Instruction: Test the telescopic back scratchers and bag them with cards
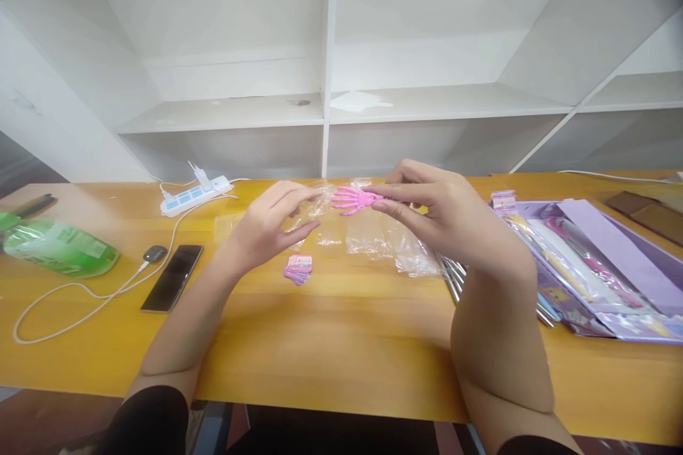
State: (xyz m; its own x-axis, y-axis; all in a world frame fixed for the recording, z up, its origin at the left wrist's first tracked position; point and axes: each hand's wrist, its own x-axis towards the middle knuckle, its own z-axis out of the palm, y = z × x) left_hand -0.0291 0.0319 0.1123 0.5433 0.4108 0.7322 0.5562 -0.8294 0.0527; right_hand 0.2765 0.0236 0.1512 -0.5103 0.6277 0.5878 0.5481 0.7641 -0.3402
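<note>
Between the thumb and fingers of my right hand (440, 202) is the narrow end of a pink skeleton-hand piece (353, 200), its thin fingers pointing left. My left hand (274, 220) is raised just left of those fingertips, thumb and fingers apart, with nothing seen in it. Clear plastic bags (368, 231) lie on the table beneath and behind both hands. A small stack of pink and purple cards (298, 269) rests below my left hand.
At right, a purple box (573, 210) holds wrapped items, with metal rods (453, 277) beside it, partly behind my forearm. On the left are a phone (172, 278), a white power strip (196, 196) with cables, an earbud case (154, 254) and a green bottle (58, 247). White shelves (328, 64) rise behind.
</note>
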